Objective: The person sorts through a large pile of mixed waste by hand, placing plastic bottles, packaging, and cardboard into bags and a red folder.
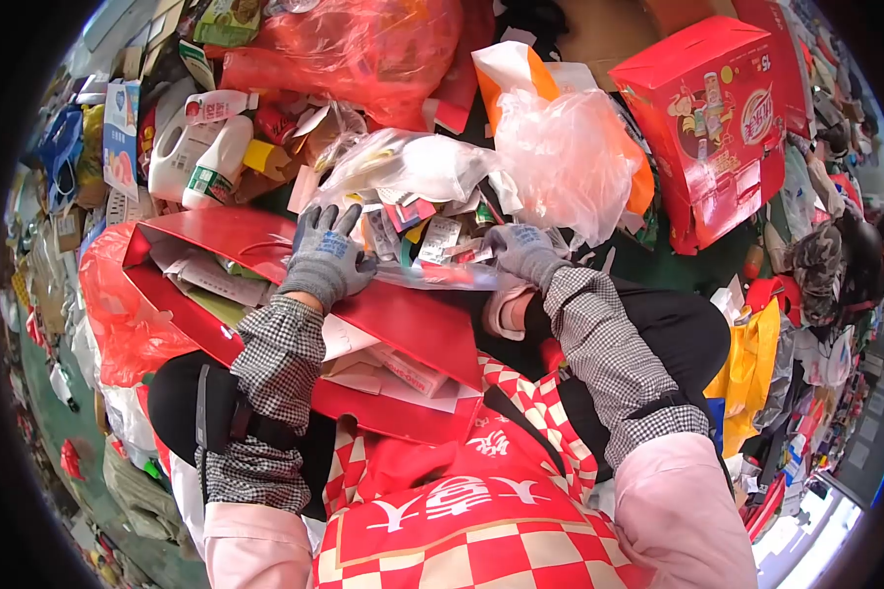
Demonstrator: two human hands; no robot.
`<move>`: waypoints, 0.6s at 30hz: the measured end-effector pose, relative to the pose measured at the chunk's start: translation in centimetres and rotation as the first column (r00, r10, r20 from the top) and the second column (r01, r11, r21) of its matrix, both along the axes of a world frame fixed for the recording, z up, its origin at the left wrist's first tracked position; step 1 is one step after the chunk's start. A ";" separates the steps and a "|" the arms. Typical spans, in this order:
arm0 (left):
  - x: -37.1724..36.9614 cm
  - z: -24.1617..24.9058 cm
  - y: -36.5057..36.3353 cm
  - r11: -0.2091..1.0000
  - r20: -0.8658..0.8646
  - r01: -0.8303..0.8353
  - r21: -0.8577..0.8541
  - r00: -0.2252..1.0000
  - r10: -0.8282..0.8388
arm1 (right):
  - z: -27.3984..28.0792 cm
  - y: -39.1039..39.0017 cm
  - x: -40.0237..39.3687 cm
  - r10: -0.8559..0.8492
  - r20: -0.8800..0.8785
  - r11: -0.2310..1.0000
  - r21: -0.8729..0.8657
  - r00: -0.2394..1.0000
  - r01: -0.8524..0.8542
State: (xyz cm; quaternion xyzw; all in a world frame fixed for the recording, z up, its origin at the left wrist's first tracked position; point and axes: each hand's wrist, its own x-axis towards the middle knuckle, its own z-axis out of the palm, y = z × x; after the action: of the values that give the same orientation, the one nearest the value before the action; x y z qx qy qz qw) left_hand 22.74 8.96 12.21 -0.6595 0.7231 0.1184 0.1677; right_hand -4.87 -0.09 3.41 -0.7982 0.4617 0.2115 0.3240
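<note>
My left hand [328, 257], in a grey glove with dark fingertips, has its fingers spread at the rim of a red box [413, 329] that holds papers and small cartons. My right hand [523, 251], also gloved, has its fingers curled at the right edge of a clear plastic bag [437, 276]. Small boxes, cards and a printed label [440, 239] lie in a heap between the hands. Just beyond the heap is a whitish plastic bag [413, 167]. A pale translucent bag [565, 157] rests against an orange and white one.
A large red printed carton [707, 128] stands at the upper right. White bottles [218, 162] and a red plastic bag [363, 54] are at the upper left and top. A yellow bag [751, 368] lies by the right knee. Mixed waste surrounds the seated person.
</note>
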 end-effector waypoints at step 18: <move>0.5 -0.8 -0.9 0.996 -0.230 -0.034 -0.084 0.973 0.014 | -1.4 -5.2 -2.8 -0.616 -0.111 0.690 0.402 0.780 0.602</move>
State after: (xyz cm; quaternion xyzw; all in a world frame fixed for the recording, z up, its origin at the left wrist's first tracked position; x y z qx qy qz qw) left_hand 23.19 8.11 11.38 -0.6569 0.7341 0.1638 0.0528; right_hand -7.69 -5.31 1.97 -0.5152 0.6386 0.1720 0.5452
